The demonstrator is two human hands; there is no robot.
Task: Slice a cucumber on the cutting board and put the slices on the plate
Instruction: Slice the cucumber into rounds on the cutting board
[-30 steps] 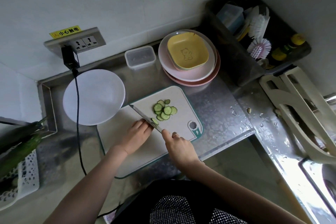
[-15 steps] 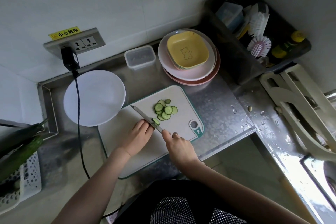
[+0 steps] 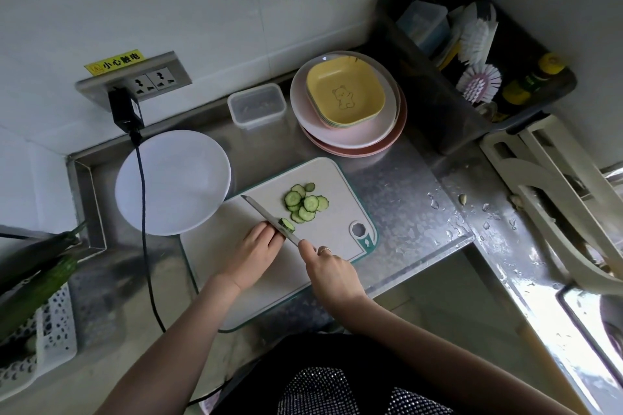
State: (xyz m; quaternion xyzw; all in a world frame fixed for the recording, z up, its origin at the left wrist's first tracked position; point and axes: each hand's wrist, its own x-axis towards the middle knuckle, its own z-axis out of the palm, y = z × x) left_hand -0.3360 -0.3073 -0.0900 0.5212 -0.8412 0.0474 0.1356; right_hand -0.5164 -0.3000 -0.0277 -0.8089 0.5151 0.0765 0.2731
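One cutting board (image 3: 236,266), one knife (image 3: 266,216), one white plate (image 3: 175,178). Two brushes (image 3: 478,81) far right. About eight cucumber slices (image 3: 305,204) lie piled; the exact number is unclear.

My left hand (image 3: 253,254) covers nearly all of the cucumber (image 3: 287,224); only its cut end shows beside the knife (image 3: 269,220). My right hand (image 3: 332,268) hides the knife's handle, and its fingers curl out of sight. The left edge cuts off the basket (image 3: 50,323) and its long green vegetables (image 3: 33,286).

I see bare cutting board (image 3: 323,175) right of the slices (image 3: 305,203); stacked plates (image 3: 350,131) block farther.
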